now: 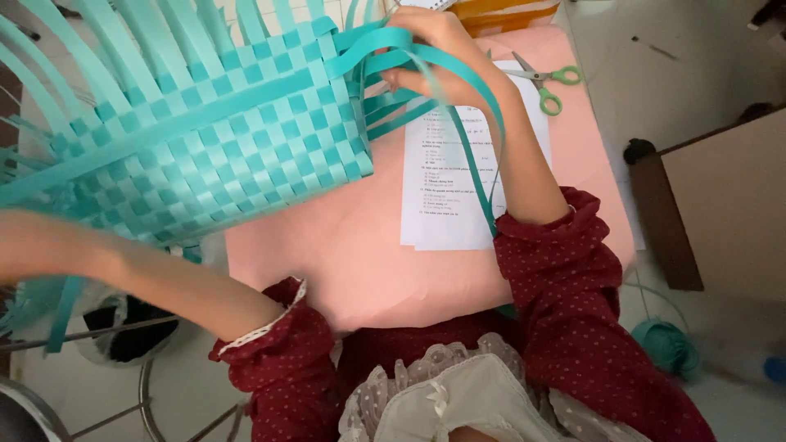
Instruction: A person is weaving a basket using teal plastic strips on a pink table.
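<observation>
Two hands work a half-woven teal basket (205, 123) lying over the far left of your pink table (344, 262). Your right hand (434, 49) pinches loose teal strips (385, 49) at the basket's right edge. Your left hand is out of view past the left edge. Green-handled scissors (544, 82) and a printed sheet (450, 188) lie right of it

right hand (434, 49) is stretched forward with fingers curled shut in a pinch, left forearm reaches off toward the left, hand out of view
</observation>
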